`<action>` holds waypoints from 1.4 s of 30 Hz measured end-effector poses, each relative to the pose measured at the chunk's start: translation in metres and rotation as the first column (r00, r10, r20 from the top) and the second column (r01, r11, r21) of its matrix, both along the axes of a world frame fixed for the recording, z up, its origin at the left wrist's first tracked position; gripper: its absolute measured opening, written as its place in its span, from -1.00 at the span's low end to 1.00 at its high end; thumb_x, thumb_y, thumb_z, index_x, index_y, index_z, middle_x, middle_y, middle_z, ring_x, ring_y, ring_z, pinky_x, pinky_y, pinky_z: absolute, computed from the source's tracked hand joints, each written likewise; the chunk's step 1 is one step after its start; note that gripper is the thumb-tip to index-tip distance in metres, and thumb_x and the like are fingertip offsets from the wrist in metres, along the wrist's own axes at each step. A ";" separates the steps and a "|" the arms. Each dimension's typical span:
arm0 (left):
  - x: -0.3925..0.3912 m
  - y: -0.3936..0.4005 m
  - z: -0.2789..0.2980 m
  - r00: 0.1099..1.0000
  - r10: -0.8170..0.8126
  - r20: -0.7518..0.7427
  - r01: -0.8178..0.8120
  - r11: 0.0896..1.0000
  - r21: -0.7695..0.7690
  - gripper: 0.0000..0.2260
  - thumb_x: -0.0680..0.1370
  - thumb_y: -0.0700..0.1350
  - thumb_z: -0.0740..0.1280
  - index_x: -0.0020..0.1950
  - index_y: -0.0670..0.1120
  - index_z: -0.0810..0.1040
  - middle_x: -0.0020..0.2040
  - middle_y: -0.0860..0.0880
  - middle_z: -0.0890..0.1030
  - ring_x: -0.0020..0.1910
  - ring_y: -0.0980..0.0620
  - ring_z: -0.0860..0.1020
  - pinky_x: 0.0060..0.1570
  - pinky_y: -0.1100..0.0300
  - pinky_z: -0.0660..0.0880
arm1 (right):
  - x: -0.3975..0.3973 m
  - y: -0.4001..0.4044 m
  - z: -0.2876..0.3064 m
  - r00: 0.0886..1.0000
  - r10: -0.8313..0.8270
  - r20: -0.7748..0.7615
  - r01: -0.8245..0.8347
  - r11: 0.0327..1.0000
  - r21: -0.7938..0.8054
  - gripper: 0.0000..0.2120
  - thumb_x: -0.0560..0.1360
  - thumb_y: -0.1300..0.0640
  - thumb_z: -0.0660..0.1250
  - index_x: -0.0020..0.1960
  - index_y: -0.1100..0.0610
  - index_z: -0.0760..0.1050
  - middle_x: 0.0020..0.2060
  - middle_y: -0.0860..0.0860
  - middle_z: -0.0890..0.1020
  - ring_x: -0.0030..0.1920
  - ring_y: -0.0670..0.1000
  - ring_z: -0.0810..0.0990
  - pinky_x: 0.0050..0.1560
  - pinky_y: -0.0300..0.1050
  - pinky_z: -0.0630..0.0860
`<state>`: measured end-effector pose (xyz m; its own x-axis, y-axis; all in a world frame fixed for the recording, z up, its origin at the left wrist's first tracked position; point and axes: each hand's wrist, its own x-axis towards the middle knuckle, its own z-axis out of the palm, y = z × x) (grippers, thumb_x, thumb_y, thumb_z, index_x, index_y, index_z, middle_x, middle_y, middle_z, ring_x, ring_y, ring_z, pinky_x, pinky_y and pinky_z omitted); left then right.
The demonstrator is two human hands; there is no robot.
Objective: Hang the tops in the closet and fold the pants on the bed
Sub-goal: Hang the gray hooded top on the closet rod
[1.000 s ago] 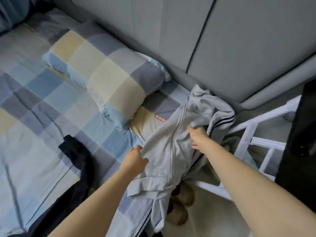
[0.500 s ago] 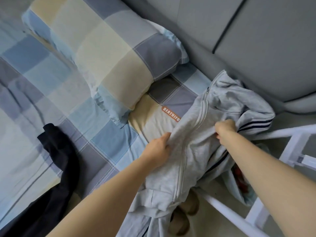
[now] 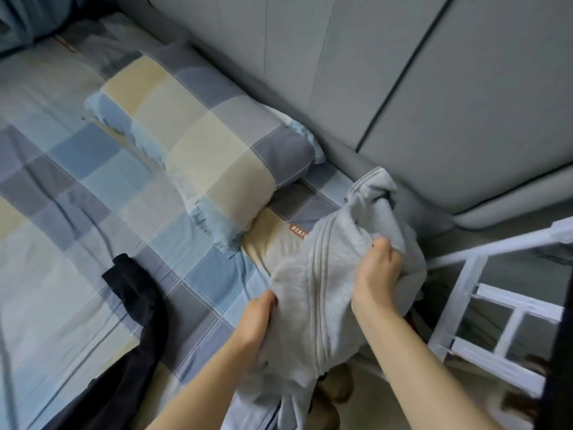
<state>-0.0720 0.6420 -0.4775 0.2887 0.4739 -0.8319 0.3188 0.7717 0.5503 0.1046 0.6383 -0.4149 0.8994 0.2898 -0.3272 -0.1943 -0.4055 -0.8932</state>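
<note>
Gathering the grey top off the bed corner

The blue, grey and cream checked bed carries a dark pair of pants at 8 o'clock; the light grey zip-up cotton top bunches at 4 o'clock, left hand and right hand both gripping it (no closet or hanger visible). Next, probably lifting it clear toward hanging.

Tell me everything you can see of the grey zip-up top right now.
The light grey zip-up top looks like soft knit jersey, with a closed pale zipper running down its front. It is bunched and wrinkled, lifted at the corner of the checked bed sheet, its lower end drooping past the mattress edge. The left hand grips its left side and the right hand clutches a fold on its right. Its upper end crumples near the grey padded headboard.
</note>
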 end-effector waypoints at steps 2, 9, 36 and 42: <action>-0.017 -0.014 0.016 0.996 0.060 0.073 -0.054 0.995 -0.087 -0.56 0.60 0.19 0.10 -0.06 -0.04 0.69 -0.03 -0.08 0.71 -0.07 -0.05 0.67 0.05 0.05 0.53 | -0.033 -0.008 0.031 0.982 0.178 0.061 -0.182 0.981 0.071 -0.75 0.59 0.16 0.13 -0.03 0.39 0.28 -0.40 -0.13 0.42 -0.47 -0.22 0.35 -0.43 -0.39 0.32; -0.101 -0.051 0.137 0.898 0.284 0.335 -0.208 0.947 -0.245 -0.31 0.43 0.51 0.06 0.16 0.05 0.67 0.14 -0.08 0.68 0.09 -0.06 0.66 -0.13 0.14 0.62 | -0.131 -0.078 0.163 0.746 0.655 0.116 -0.664 0.746 0.052 -0.59 0.58 0.31 0.13 -0.41 0.09 0.13 -0.59 -0.15 0.22 -0.52 -0.18 0.18 -0.47 -0.39 0.18; -0.250 -0.316 0.486 0.783 -0.612 0.111 0.265 0.491 0.830 -0.68 0.21 -0.13 0.31 -0.45 -0.15 0.13 -0.45 0.01 0.17 -0.48 0.11 0.16 -0.51 0.28 0.10 | -0.239 -0.473 0.311 0.491 0.078 -0.868 0.297 0.921 0.251 -0.31 0.47 -0.34 0.22 0.23 0.26 0.30 0.20 0.31 0.51 0.09 0.30 0.58 0.04 0.22 0.53; -0.245 -0.399 0.494 0.714 -0.697 0.072 0.333 0.428 0.840 -0.73 0.26 -0.22 0.28 -0.45 -0.17 0.16 -0.45 0.04 0.18 -0.46 0.14 0.16 -0.51 0.30 0.10 | -0.244 -0.568 0.319 0.497 0.095 -0.862 0.299 0.914 0.273 -0.83 0.58 0.18 0.19 0.09 0.21 0.51 -0.23 0.14 0.60 -0.20 0.09 0.60 -0.14 0.01 0.61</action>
